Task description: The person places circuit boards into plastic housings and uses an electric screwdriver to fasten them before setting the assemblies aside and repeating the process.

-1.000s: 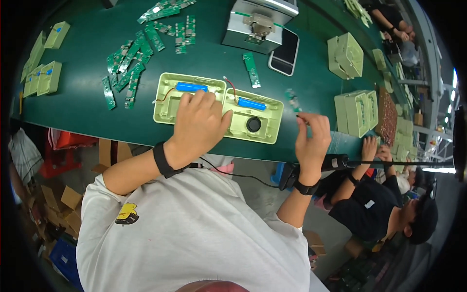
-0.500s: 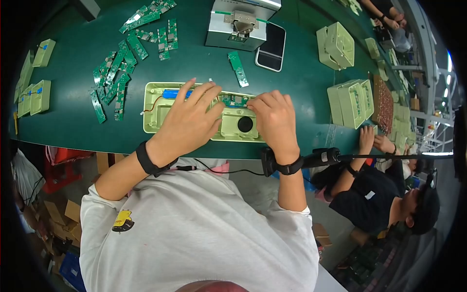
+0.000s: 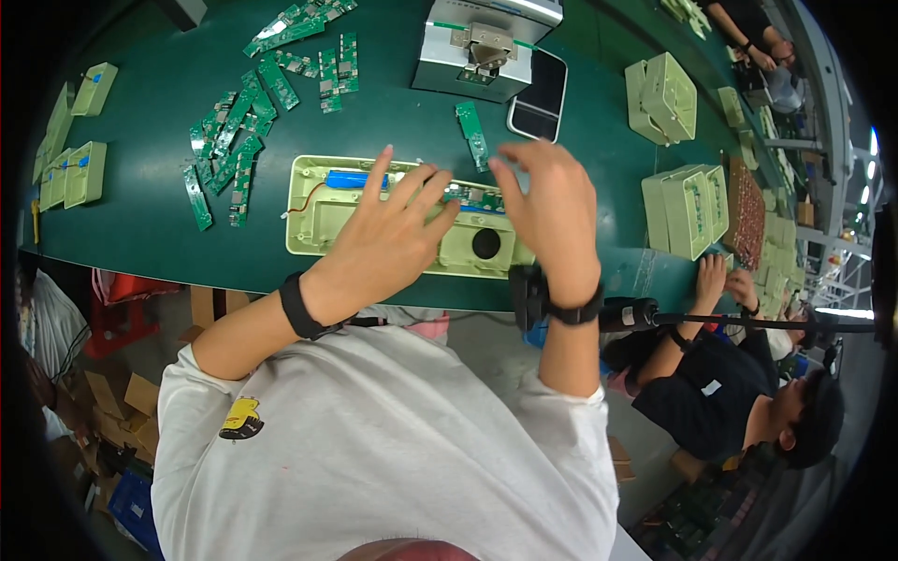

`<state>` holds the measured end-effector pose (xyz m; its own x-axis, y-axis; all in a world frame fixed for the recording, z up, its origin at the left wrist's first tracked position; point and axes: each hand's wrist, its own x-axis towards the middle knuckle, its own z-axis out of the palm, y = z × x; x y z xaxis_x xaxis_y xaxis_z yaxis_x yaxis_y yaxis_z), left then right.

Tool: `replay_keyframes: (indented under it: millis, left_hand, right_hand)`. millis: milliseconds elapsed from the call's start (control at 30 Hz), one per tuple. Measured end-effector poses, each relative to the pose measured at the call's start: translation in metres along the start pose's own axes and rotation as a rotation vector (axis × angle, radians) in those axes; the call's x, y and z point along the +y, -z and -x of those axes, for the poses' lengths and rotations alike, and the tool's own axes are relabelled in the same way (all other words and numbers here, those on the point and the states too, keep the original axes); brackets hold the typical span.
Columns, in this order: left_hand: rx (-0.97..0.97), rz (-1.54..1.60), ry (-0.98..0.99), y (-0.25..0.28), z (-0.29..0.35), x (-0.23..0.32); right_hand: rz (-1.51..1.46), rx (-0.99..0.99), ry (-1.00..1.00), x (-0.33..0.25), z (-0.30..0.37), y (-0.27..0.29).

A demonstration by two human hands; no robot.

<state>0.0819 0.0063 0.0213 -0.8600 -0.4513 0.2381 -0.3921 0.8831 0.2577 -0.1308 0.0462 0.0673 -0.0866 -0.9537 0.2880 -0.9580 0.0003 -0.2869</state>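
Observation:
A light green plastic housing [image 3: 313, 241] lies open on the table in front of me. Inside it are a blue battery cell [image 3: 348, 179] with red wires, a green circuit board [image 3: 485, 198] along the far edge and a round black disc [image 3: 485, 243]. My left hand [image 3: 379, 229] rests across the housing with its fingers spread, partly hiding battery and board. Above the housing's right end hovers my right hand [image 3: 554, 210], its thumb and forefinger apart and nothing visible between them. Its fingertips are close to a loose circuit board [image 3: 472, 136] lying beyond the housing.
Loose circuit boards [image 3: 241, 117] are scattered at the back left. A silver machine [image 3: 477, 65] and a phone-like grey device [image 3: 539, 98] stand at the back. Stacked green housings [image 3: 669, 213] sit on the right, near a co-worker [image 3: 716, 393]; several more housings [image 3: 84, 173] are far left.
My right hand has let go of the board's end in the housing and risen away toward the loose board, fingers parting. My left hand stays over the housing. The whole view has shifted slightly.

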Motion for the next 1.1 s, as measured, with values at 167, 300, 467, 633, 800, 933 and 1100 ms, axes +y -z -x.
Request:
replay_keyframes:
  millis: [167, 300, 467, 633, 800, 933, 1100]
  left_hand:
    - [-0.001, 0.17, 0.017, 0.042, 0.009, -0.019]
    - [-0.087, 0.173, 0.141, 0.065, 0.045, -0.069]
    - [-0.081, 0.386, 0.197, 0.062, 0.08, -0.09]
    - [0.052, 0.583, 0.241, 0.045, 0.096, -0.093]
    - [0.114, 0.645, 0.254, 0.04, 0.104, -0.097]
    - [0.093, 0.615, 0.243, 0.04, 0.105, -0.097]
    - [0.107, 0.606, 0.252, 0.04, 0.108, -0.097]
  right_hand:
    - [0.195, -0.269, -0.196, 0.012, -0.046, -0.037]
    - [0.1, -0.363, -0.225, 0.015, -0.05, -0.045]
    - [-0.141, -0.209, -0.097, 0.003, -0.053, -0.033]
    - [-0.204, -0.035, 0.107, -0.059, -0.044, -0.01]
    - [-0.203, -0.182, 0.428, -0.09, -0.021, -0.045]
    - [-0.115, -0.175, 0.439, -0.094, -0.018, -0.061]
    - [-0.065, -0.114, 0.453, -0.098, -0.019, -0.07]
